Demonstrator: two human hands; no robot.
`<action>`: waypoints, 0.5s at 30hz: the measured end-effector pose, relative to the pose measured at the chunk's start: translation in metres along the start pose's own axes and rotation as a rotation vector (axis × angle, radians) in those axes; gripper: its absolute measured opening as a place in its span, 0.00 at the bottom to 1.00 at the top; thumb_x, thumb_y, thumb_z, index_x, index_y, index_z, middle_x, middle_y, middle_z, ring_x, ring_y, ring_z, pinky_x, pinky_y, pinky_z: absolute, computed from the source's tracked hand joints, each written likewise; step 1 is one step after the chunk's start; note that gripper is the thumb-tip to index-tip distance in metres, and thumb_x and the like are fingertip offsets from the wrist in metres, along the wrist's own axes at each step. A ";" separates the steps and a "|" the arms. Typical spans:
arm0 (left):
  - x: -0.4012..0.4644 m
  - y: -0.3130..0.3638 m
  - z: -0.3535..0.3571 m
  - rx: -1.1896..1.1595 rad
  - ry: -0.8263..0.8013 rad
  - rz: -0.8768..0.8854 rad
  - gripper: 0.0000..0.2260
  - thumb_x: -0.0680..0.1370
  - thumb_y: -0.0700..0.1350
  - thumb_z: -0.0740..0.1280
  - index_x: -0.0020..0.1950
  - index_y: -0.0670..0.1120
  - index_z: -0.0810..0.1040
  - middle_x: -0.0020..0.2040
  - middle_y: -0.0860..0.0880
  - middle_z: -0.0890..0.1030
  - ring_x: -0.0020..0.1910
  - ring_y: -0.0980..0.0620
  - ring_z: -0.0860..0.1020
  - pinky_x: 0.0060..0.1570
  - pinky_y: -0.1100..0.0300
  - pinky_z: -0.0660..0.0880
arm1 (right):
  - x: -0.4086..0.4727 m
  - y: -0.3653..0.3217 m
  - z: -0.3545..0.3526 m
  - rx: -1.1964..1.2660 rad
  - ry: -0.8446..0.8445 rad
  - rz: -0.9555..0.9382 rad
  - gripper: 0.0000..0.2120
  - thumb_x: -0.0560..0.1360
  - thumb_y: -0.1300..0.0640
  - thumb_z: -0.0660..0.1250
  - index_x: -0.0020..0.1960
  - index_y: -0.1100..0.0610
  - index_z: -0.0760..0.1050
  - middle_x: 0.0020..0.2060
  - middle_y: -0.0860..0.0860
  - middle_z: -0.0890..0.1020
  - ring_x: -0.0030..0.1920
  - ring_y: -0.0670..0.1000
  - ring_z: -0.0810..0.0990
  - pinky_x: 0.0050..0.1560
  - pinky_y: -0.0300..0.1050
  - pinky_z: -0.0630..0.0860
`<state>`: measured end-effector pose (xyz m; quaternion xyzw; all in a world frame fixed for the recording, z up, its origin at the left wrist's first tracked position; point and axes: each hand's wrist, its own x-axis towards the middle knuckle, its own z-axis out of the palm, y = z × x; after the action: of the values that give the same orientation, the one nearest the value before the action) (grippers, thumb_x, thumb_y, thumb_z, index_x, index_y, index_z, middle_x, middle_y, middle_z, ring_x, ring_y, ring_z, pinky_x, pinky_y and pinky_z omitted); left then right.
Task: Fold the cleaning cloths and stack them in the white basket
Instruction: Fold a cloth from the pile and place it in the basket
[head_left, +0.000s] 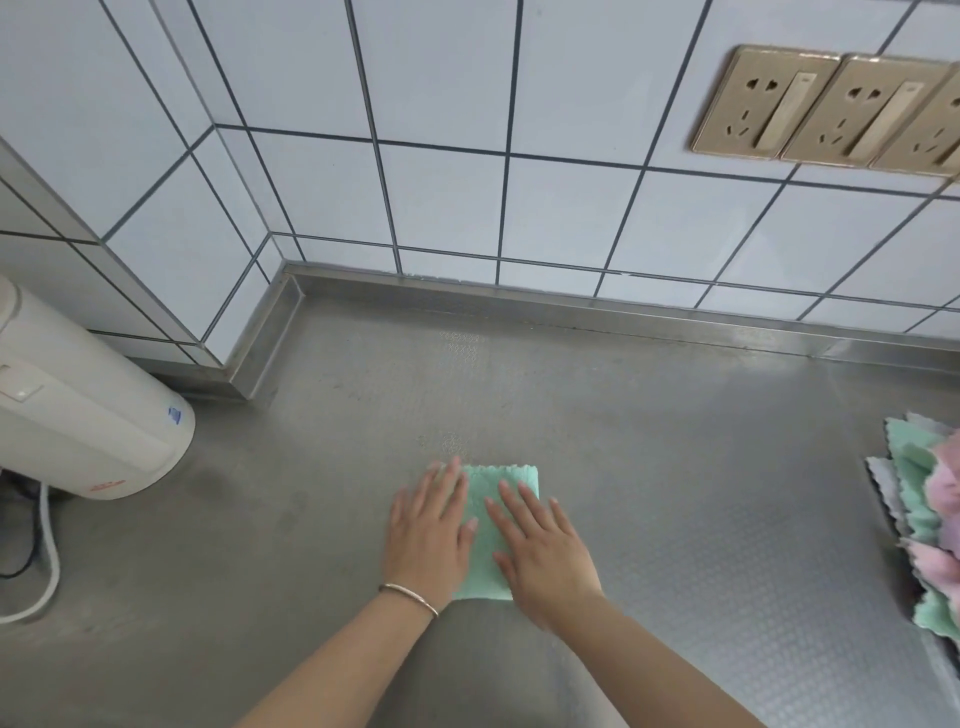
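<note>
Both hands (488, 540) flat on green cloth (488, 525)

Steel counter (623, 441); white appliance (78, 415) left; gold sockets (831, 109) on tiled wall (441, 104).

Two hands: left (431, 525), right (540, 545), both flat on one folded green cloth (488, 525)
One bracelet (410, 597), on the left wrist
One heap of loose cloths (930, 509) at the right edge, green, pink and grey; exact number hard to tell
Three gold sockets (763, 101) in a row on the tiled wall, the third cut off by the frame
One white appliance (78, 410) at left, with two cords (49, 545), one white, one black
One steel desk (675, 467)
</note>
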<state>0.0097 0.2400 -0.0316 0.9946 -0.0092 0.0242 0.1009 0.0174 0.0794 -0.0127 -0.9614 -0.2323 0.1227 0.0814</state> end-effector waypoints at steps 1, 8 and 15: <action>-0.002 0.005 0.004 0.040 -0.044 0.065 0.25 0.74 0.55 0.53 0.65 0.46 0.74 0.68 0.49 0.73 0.68 0.49 0.64 0.66 0.47 0.64 | 0.006 0.001 0.000 0.017 -0.030 0.022 0.25 0.78 0.47 0.46 0.61 0.53 0.77 0.62 0.50 0.78 0.64 0.51 0.74 0.63 0.51 0.73; -0.001 -0.011 0.026 0.092 -0.245 0.016 0.29 0.79 0.61 0.40 0.76 0.48 0.52 0.73 0.45 0.65 0.76 0.50 0.41 0.70 0.52 0.47 | 0.014 0.012 0.014 0.004 -0.152 0.030 0.30 0.80 0.41 0.38 0.67 0.55 0.67 0.66 0.51 0.74 0.66 0.51 0.72 0.59 0.57 0.73; 0.006 -0.007 0.028 0.082 -0.150 -0.062 0.25 0.79 0.60 0.43 0.68 0.50 0.68 0.66 0.47 0.74 0.73 0.46 0.59 0.66 0.48 0.56 | 0.018 0.019 0.005 0.002 -0.146 -0.022 0.38 0.70 0.37 0.35 0.76 0.53 0.52 0.75 0.48 0.48 0.75 0.51 0.49 0.72 0.56 0.55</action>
<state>0.0176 0.2415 -0.0601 0.9967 0.0153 -0.0530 0.0597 0.0398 0.0720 -0.0255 -0.9472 -0.2481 0.1919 0.0666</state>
